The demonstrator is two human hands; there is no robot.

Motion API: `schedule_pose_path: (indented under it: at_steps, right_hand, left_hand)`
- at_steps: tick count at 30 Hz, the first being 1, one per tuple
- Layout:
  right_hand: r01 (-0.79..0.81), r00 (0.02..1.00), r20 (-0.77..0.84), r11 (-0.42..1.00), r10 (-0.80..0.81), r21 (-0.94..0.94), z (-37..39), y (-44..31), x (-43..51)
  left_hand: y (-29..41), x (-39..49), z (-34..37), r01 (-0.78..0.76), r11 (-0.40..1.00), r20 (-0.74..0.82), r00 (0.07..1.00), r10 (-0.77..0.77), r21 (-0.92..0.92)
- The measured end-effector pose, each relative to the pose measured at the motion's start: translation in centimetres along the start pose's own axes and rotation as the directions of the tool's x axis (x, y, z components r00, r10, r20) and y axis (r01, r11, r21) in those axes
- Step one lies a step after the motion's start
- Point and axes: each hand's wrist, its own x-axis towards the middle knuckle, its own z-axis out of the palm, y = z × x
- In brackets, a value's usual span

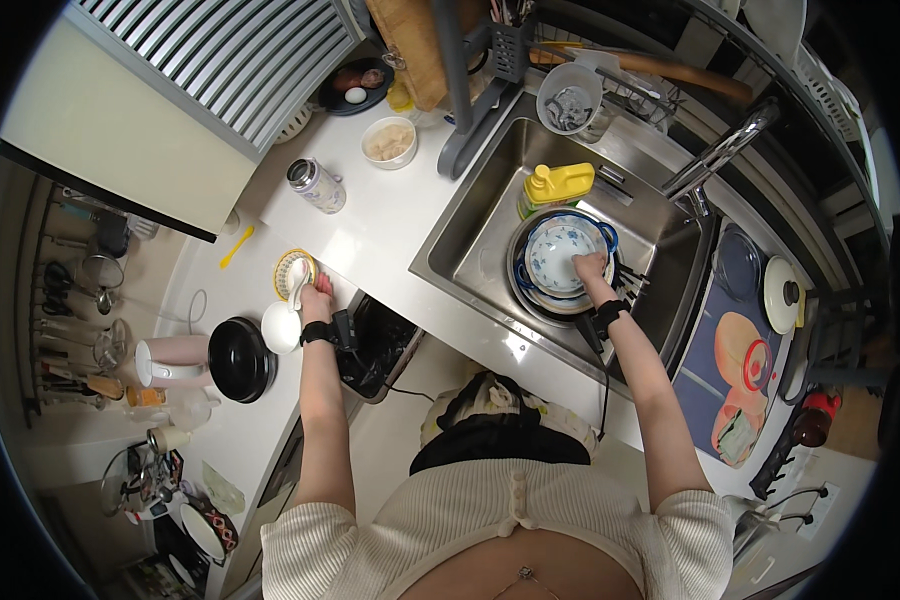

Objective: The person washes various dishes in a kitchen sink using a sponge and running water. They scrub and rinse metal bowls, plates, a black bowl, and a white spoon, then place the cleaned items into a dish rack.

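My left hand (317,298) is at the edge of the left counter, beside a yellow-rimmed patterned bowl (282,271) with a white spoon (297,289) lying over it. The palm is partly turned up; whether the fingers grip the spoon is unclear. A small white bowl (280,330) stands just below it. Over the steel sink, my right hand (589,267) grips the rim of a white bowl with blue flowers (555,251). That bowl rests in a stack of dishes, above a blue-handled dish (609,236) and a round pan. Dark utensil handles (633,283) stick out beside the stack.
A yellow detergent jug (562,184) stands in the sink (471,232), below the faucet (727,142). On the counter are a flask (319,187), a bowl of pale food (389,142), black bowls (240,360) and a pink kettle (169,361). An open bin (379,352) sits below the counter edge.
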Motion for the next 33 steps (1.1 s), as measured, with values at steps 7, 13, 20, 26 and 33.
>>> schedule_pose_path:
  at_steps: [7, 13, 20, 26, 33]
  right_hand:
    - [-0.028, 0.992, 0.129, 0.980, 0.003, 0.195, -2.3, -2.3, -2.3]
    - [0.084, 0.994, 0.075, 0.996, -0.086, 0.022, -3.6, -2.9, -3.4]
    - [0.208, 0.958, 0.194, 0.977, -0.213, 0.044, -7.0, -4.7, -5.5]
    - [0.307, 0.919, 0.234, 0.948, -0.318, 0.081, -8.4, -7.1, -8.0]
    - [0.358, 0.881, 0.300, 0.930, -0.367, 0.086, -7.9, -6.4, -8.3]
  left_hand:
    - [0.1, 0.2, 0.7, 0.003, 1.000, -0.098, 0.995, -0.003, 0.004]
    - [-0.1, -1.6, 0.4, -0.031, 1.000, -0.020, 0.999, 0.031, 0.003]
    - [0.1, -2.0, 0.0, -0.043, 0.998, 0.014, 0.999, 0.043, 0.037]
    - [-1.0, -0.3, -1.3, -0.024, 1.000, 0.045, 0.999, 0.024, 0.005]
    - [-0.2, -3.6, 0.3, 0.065, 0.997, -0.086, 0.994, -0.062, 0.034]
